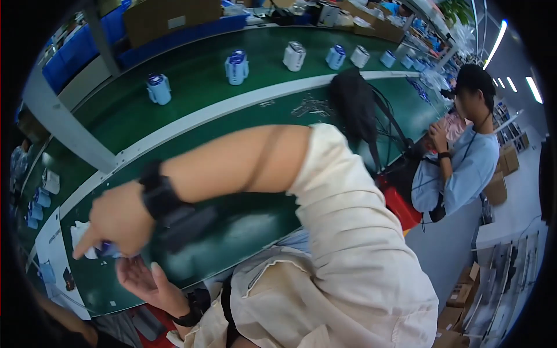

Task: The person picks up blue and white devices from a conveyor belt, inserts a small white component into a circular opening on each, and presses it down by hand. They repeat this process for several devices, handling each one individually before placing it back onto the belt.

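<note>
Toward eight o'clock, over the green table [249, 240], a white item with purple patches [106, 249] shows partly, mostly hidden by my right hand [120, 217], blurred, index finger outstretched; I can't tell its grip. Toward five o'clock from it, my left hand [149, 283] is released, palm upturned.

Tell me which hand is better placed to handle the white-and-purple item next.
Probably your right hand: it reaches over the white-and-purple item, while your left hand is open beside it, nearer your body.
</note>
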`<control>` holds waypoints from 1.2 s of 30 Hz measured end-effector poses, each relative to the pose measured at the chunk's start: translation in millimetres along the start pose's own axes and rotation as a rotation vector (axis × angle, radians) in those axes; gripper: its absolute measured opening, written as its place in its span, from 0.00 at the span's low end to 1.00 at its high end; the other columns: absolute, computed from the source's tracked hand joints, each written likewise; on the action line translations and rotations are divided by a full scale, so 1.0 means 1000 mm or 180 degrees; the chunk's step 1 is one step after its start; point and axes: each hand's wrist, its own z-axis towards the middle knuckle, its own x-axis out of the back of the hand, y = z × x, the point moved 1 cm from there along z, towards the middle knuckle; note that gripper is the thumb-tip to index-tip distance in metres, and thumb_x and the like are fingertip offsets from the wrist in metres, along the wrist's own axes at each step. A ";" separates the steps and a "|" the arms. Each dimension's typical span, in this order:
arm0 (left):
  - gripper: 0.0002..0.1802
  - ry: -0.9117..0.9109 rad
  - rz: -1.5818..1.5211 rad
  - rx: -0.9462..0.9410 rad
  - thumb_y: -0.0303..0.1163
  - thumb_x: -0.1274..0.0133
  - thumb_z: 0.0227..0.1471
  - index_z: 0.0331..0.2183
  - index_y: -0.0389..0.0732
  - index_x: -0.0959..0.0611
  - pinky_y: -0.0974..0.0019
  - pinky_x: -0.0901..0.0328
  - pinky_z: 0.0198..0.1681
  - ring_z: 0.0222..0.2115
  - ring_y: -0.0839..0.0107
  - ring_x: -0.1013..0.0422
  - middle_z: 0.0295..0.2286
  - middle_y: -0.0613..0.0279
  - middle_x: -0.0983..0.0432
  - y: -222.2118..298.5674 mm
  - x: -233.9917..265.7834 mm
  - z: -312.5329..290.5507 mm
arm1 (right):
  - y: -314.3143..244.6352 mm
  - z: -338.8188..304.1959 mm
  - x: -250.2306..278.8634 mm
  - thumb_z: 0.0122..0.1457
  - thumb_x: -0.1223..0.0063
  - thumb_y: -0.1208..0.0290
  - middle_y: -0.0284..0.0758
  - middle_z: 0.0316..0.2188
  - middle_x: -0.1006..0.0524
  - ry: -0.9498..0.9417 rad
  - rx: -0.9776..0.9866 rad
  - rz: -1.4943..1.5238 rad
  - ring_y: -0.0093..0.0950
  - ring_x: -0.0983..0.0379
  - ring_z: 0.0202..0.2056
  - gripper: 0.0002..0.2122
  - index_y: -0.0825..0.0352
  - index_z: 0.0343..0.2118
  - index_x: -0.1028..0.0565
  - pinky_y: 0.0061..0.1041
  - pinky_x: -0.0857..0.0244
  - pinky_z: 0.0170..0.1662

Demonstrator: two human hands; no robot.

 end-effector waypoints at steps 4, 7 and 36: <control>0.53 -0.0845 -0.0439 -0.0558 0.32 0.35 0.40 0.62 0.36 0.48 0.58 0.52 0.62 0.58 0.59 0.44 0.59 0.49 0.47 0.017 -0.036 -0.015 | -0.041 -0.103 0.007 0.45 0.45 0.75 0.46 0.33 0.24 -0.0038 -0.0582 0.0236 0.47 0.26 0.35 0.38 0.61 0.63 0.44 0.39 0.31 0.37; 0.63 -0.1823 -0.0236 -0.0434 0.36 0.30 0.32 0.63 0.38 0.52 0.59 0.49 0.61 0.57 0.61 0.43 0.59 0.53 0.49 0.027 -0.064 -0.023 | -0.059 -0.154 -0.009 0.44 0.43 0.78 0.46 0.38 0.24 0.0999 -0.0616 0.0646 0.47 0.26 0.39 0.40 0.66 0.63 0.46 0.38 0.30 0.38; 0.40 -0.1852 0.0702 -0.0950 0.26 0.33 0.29 0.49 0.41 0.30 0.57 0.33 0.43 0.41 0.53 0.30 0.42 0.52 0.28 0.007 -0.112 -0.058 | -0.072 -0.234 -0.056 0.37 0.32 0.78 0.35 0.25 0.26 0.2730 -0.1214 -0.0846 0.31 0.33 0.28 0.11 0.70 0.27 0.22 0.27 0.39 0.32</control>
